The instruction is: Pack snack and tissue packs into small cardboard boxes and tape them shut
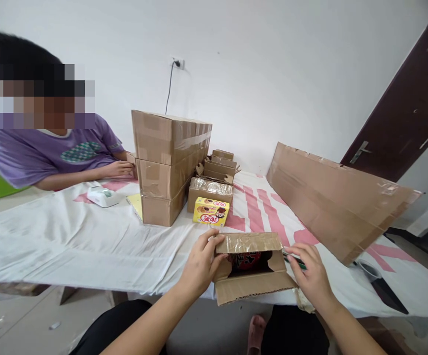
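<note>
A small cardboard box (249,291) sits at the table's front edge, its near flap folded down toward me. Inside it shows a dark package with red and white print (246,261), partly hidden by the flaps. My left hand (204,259) is closed on the box's left side, fingers over the top edge. At the right side, my right hand (306,268) pinches the box's edge with thumb and forefinger. A thin green and dark object (298,264) lies behind the right fingers, its kind unclear. Just beyond the box stands a yellow snack box (211,212).
Stacked long cartons (157,175) rise left of centre, with opened boxes (219,167) behind. A large cardboard sheet (332,197) leans on the right, near a clear cup (369,270). Across the table's left sits another person (69,153), beside a white device (103,195).
</note>
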`<action>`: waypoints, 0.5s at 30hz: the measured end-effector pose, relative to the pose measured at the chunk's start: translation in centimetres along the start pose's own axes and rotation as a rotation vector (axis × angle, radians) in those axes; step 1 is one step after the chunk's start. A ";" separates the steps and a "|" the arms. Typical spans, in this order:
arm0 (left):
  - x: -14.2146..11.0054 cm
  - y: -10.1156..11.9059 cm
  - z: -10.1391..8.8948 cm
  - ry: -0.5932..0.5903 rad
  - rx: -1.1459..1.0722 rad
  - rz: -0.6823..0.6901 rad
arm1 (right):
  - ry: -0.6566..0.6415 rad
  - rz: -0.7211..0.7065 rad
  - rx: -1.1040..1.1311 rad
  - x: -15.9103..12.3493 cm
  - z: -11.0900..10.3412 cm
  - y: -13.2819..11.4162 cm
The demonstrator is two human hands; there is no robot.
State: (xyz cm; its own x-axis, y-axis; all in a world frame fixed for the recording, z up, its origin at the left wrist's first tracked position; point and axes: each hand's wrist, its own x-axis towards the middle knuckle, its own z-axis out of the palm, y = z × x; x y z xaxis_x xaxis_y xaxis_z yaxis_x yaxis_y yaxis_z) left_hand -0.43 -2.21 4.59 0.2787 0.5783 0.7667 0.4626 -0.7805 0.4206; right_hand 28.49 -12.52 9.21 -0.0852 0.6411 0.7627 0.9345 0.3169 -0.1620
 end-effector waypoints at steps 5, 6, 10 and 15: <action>-0.2 0.0 0.0 -0.005 -0.018 0.001 | -0.100 0.021 0.098 2.1 1.8 -1.7; -0.2 -0.1 0.0 -0.007 -0.022 0.000 | -0.111 0.018 0.113 2.2 2.0 -1.8; -0.3 -0.1 0.0 -0.006 -0.031 -0.002 | -0.163 0.019 0.135 2.6 2.5 -1.9; -0.3 -0.1 0.0 0.003 -0.037 -0.005 | -0.211 -0.006 0.159 3.1 2.1 -2.0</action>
State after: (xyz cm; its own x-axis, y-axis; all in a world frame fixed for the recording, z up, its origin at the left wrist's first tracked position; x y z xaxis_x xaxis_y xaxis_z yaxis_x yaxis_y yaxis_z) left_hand -0.57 -2.32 4.39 0.2738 0.5812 0.7663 0.4320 -0.7862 0.4418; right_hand 25.63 -9.76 10.57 -0.1761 0.7651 0.6194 0.8693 0.4161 -0.2668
